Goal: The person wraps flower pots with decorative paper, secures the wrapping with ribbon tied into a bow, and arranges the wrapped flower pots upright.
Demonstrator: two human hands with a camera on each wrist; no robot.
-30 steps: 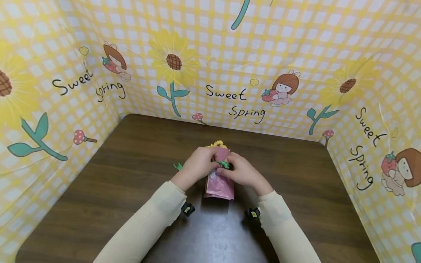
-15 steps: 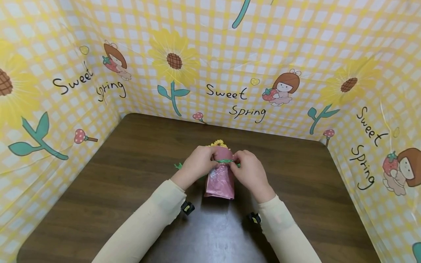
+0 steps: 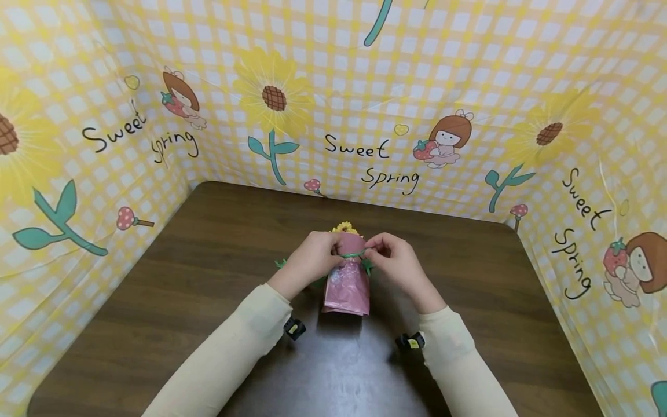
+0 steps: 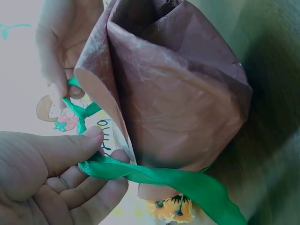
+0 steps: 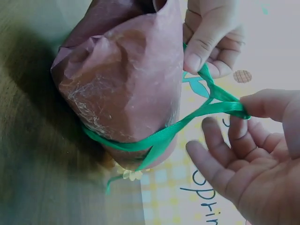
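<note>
A bouquet in pink wrapping paper [image 3: 346, 289] lies on the table, its yellow flowers [image 3: 345, 227] pointing to the far side. Around the paper runs a green ribbon [image 5: 154, 140], crossed over itself between the two hands. My left hand [image 3: 311, 258] pinches the ribbon between thumb and fingers, close against the paper's left side. At the right side, my right hand [image 3: 401, 265] pinches another stretch of ribbon between thumb and index finger, its other fingers loosely bent in the right wrist view. A loose ribbon tail [image 4: 211, 194] hangs past the flowers in the left wrist view.
The bouquet lies mid-table on a dark wooden table [image 3: 208, 260]. A yellow checked cloth [image 3: 333, 87] printed with sunflowers and lettering stands round the back and sides. Black wrist straps [image 3: 295, 329] sit under both sleeves.
My right hand has drawn back to the right from the middle of the bouquet, pulling the ribbon outward. My left hand has stayed almost in place.
</note>
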